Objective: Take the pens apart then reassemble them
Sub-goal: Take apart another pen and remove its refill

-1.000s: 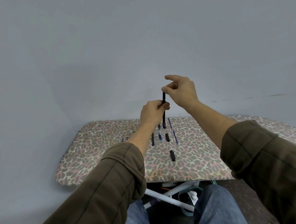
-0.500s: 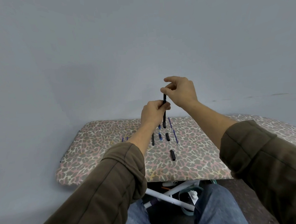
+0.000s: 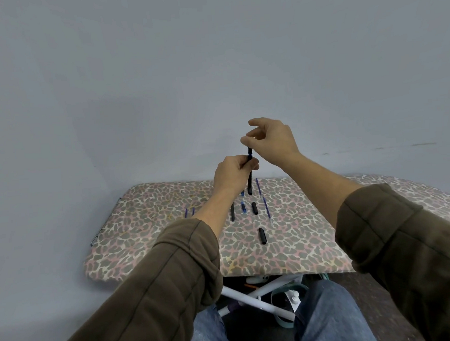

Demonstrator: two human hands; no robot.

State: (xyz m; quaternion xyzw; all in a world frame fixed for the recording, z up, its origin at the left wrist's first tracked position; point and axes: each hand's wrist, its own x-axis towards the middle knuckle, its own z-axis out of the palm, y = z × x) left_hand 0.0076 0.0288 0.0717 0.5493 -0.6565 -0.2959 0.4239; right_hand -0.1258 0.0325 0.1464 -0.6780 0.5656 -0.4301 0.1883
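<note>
A plain grey wall point(image 3: 212, 65) fills most of your view. Below it a leopard-print padded surface point(image 3: 149, 241) reaches back to the wall and rests on white crossed legs point(image 3: 253, 299). Your left hand point(image 3: 233, 173) is above the surface, its fingers curled round a black pen barrel point(image 3: 250, 184) held upright. Your right hand point(image 3: 273, 141) pinches the short black top piece point(image 3: 250, 151) between thumb and forefinger, with the other fingers apart (a blue bit shows at the joint). Loose parts lie on the surface: a thin black tube point(image 3: 232, 212), a blue tip point(image 3: 243, 207), a black sleeve point(image 3: 254, 208), a blue refill point(image 3: 262, 198) and, nearer you, a black cap point(image 3: 262, 236).
</note>
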